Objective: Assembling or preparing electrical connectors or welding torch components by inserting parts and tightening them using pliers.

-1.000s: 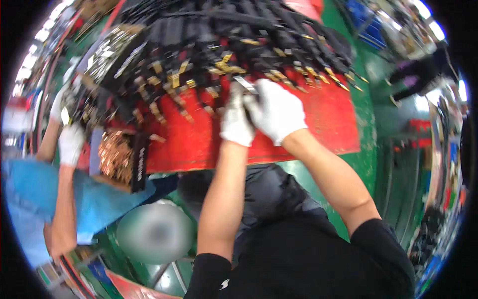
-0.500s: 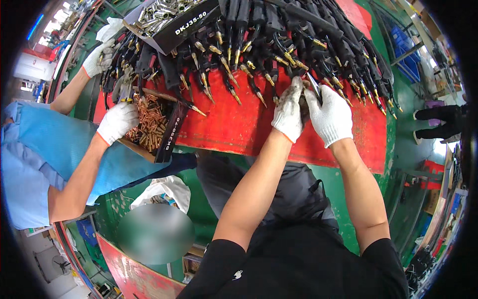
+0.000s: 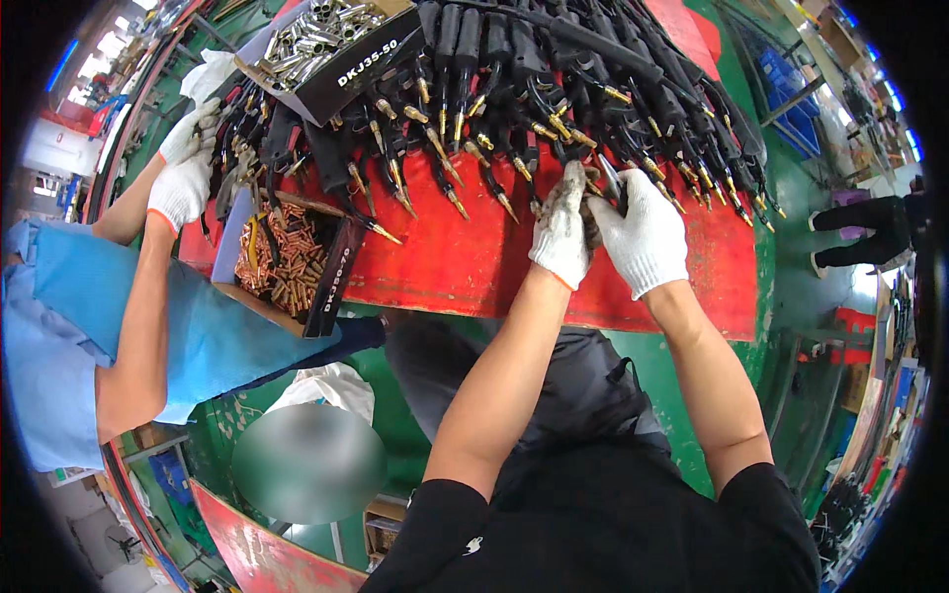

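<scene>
My left hand, in a white glove with grey-stained fingers, is closed around the end of a black welding torch at the near edge of the pile. The part inside the fingers is mostly hidden. Beside it, my right hand, in a cleaner white glove, pinches a silver tapered metal piece; the glove covers its lower part. Both hands nearly touch, above the red tabletop. Beyond them lie many black welding torches, their bent necks and brass tips pointing toward me.
A box of silver nozzles rests on the torches at the far left. Nearer stands a box of copper contact tips with yellow-handled pliers. A co-worker's gloved hand works left of it. A white bag sits below the table.
The co-worker's near hand has left the tip box and moved up to the other hand; the pliers now lie in the box. My hands stay together, the view having shifted slightly.
</scene>
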A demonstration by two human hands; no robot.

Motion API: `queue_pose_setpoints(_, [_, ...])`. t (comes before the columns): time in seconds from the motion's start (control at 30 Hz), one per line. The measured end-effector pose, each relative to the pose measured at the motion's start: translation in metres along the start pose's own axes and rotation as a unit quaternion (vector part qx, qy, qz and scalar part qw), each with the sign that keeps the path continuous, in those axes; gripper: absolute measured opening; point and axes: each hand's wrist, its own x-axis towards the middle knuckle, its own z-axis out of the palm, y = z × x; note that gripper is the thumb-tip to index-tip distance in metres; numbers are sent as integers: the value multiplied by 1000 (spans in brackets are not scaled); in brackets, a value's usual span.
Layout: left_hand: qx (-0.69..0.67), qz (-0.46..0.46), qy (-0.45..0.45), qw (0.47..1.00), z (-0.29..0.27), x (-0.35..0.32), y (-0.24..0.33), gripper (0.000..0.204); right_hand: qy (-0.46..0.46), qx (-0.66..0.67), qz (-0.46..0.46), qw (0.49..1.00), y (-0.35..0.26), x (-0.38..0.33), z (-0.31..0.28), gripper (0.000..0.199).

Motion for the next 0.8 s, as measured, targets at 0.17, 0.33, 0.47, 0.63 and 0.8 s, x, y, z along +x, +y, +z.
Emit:
queue_pose_setpoints(0.17, [-25,-12,22,999,18,-8,1,43,-75,-89,27,993,14,8,-5,34])
queue_pose_setpoints(0.33, [-16,-12,14,1000,8,-3,1,44,-11,-42,-17,999,10,2,-1,36])
queue_pose_setpoints(0.47, [-13,-15,22,1000,13,-4,1,44,-35,-25,9,999,17,4,1,31])
queue_pose_setpoints(0.63, [-14,-2,-1,1000,11,-5,0,42,36,-12,-20,999,14,-3,6,23])
queue_pose_setpoints(0.8, [-10,-20,10,1000,1,1,-5,41,64,23,-72,995,23,-6,11,19])
